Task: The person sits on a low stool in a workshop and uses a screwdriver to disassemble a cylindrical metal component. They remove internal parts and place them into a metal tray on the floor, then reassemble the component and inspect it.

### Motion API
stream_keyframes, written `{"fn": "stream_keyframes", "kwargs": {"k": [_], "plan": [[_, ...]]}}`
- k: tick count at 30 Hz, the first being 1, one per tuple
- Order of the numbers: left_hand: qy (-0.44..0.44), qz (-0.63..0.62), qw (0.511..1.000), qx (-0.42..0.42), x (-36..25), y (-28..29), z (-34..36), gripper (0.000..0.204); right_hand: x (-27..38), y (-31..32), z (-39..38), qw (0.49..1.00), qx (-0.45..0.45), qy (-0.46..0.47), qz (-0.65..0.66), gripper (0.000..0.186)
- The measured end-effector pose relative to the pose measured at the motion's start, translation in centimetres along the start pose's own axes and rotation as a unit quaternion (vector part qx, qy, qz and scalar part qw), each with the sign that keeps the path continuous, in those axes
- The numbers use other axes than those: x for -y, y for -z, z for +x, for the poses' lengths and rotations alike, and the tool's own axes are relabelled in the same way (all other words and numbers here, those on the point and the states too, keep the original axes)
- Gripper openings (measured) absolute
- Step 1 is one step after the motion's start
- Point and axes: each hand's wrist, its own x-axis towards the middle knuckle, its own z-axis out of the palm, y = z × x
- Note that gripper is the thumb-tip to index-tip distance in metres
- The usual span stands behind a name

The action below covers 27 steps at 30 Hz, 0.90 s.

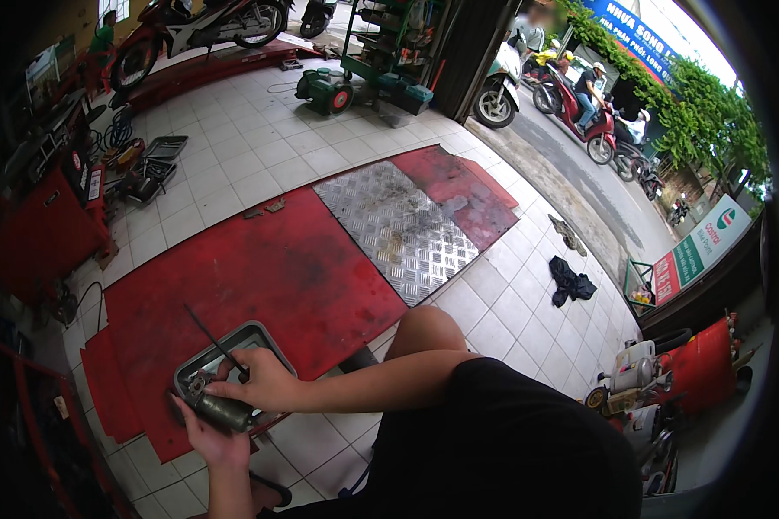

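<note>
My left hand [215,439] is closed around the underside of a dull grey-green metal cylinder [225,412], which has a rougher, fitting-like end. My right hand [268,381] reaches in from the right, its fingers bent over the top of the cylinder. It also grips a long, thin, dark rod-like tool [206,329], which points up and away to the left; its exact kind is unclear. Both hands are over the near side of a grey rectangular tray [260,329]. What lies inside the tray is mostly hidden by my hands.
The tray rests on a red lift platform [260,259] with a diamond-plate panel [398,227]. Small metal parts [266,208] lie at its far edge. A red cabinet [43,229] stands left, a black plastic bag [571,281] right. Motorbikes and riders pass outside.
</note>
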Motion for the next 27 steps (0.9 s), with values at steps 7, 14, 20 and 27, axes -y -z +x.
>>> {"fn": "stream_keyframes", "kwargs": {"k": [7,14,20,27], "plan": [[0.002,-0.005,1.0,-0.03,0.5,-0.1,0.0,0.056,-2.8,-0.9,0.5,0.996,-0.035,0.075,0.025,0.033],[0.011,-0.006,1.0,-0.024,0.2,-1.0,-0.1,0.056,-2.1,-1.2,0.5,0.997,-0.046,0.059,0.035,0.033],[0.008,0.008,1.0,0.002,-0.1,-0.8,-0.1,0.057,-1.3,-1.0,0.3,0.997,-0.042,0.067,0.012,0.033],[0.008,-0.008,0.999,-0.033,0.7,-0.1,0.3,0.056,-3.4,-1.0,0.8,0.987,-0.068,0.144,0.014,0.031]]}}
